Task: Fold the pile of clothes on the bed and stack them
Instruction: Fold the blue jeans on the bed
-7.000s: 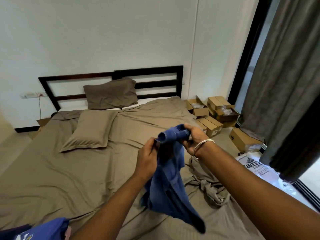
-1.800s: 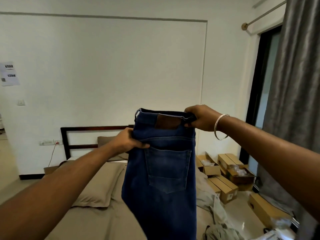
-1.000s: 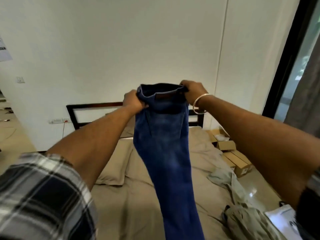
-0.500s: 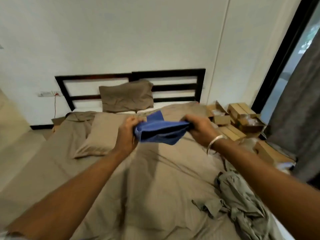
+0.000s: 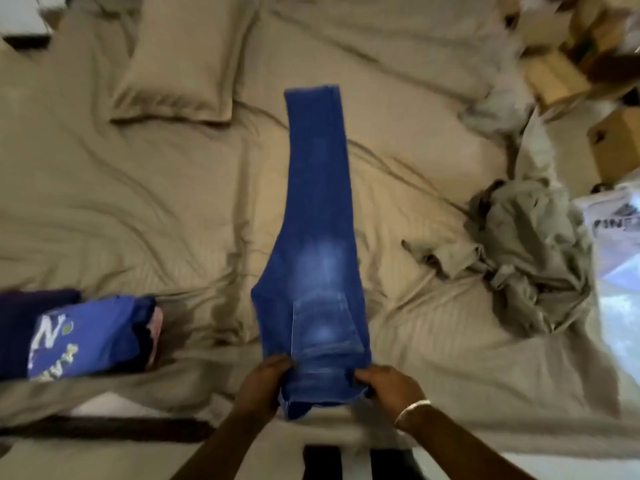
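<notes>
Blue jeans point(image 5: 320, 216) lie flat on the bed point(image 5: 138, 202), folded lengthwise leg over leg, running from the near edge toward the head end; the hems end about level with the pillow point(image 5: 187, 60), just right of it. Back pocket faces up near the waistband. The waistband sits at the near edge, a little of it hanging over. Left hand point(image 5: 261, 382) grips the waistband's left corner, fingers curled over the denim; right hand point(image 5: 389, 384), with a metal bangle point(image 5: 412, 408) at the wrist, grips the right corner the same way. The hands stay apart, one at each side of the waist. Near the left edge of the bed sits a stack of folded clothes point(image 5: 79, 334): a blue printed shirt on top, darker items and a strip of pink beneath. Toward the right edge lies a crumpled grey-green garment point(image 5: 519, 247), unfolded, well apart from the jeans. Beyond the right edge: a white printed bag point(image 5: 613, 220) and cardboard boxes point(image 5: 561, 74), blurred by motion. Sheet is tan and creased.
</notes>
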A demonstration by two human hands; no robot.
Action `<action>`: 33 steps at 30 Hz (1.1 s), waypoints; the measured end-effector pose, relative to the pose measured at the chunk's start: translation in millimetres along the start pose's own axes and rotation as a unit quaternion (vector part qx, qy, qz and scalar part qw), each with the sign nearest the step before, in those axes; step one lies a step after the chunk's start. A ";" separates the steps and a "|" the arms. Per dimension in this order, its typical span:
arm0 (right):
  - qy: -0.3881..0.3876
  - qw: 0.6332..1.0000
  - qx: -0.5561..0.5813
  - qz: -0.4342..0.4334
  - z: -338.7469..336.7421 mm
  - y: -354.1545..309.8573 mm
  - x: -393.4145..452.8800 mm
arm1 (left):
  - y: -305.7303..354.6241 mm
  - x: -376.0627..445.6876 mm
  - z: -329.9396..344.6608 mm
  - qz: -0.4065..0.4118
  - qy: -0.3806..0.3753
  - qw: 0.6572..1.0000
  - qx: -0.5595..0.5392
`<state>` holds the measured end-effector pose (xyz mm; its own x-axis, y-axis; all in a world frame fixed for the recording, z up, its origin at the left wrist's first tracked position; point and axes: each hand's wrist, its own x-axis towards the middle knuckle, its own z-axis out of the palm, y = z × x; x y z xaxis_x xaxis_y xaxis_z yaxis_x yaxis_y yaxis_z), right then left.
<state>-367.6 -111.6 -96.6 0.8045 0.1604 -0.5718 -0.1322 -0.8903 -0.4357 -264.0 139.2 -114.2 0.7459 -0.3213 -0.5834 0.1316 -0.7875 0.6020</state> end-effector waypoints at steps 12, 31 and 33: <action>0.216 0.976 0.022 0.000 96.3 37.7 50.3 | -59.7 35.8 51.1 0.178 0.011 0.953 0.246; 0.377 0.924 -0.023 0.066 -132.6 175.3 356.8 | 77.3 369.1 31.4 0.161 0.125 0.924 0.324; 0.366 0.922 -0.014 0.128 -179.4 197.1 395.7 | 93.3 405.6 13.9 0.169 0.143 0.918 0.329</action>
<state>28.7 -300.0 -284.1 0.9258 -0.3770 -0.0277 -0.3646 -0.8714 -0.3283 41.8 -72.0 -302.2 0.8244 -0.5296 -0.2000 -0.4925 -0.8451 0.2077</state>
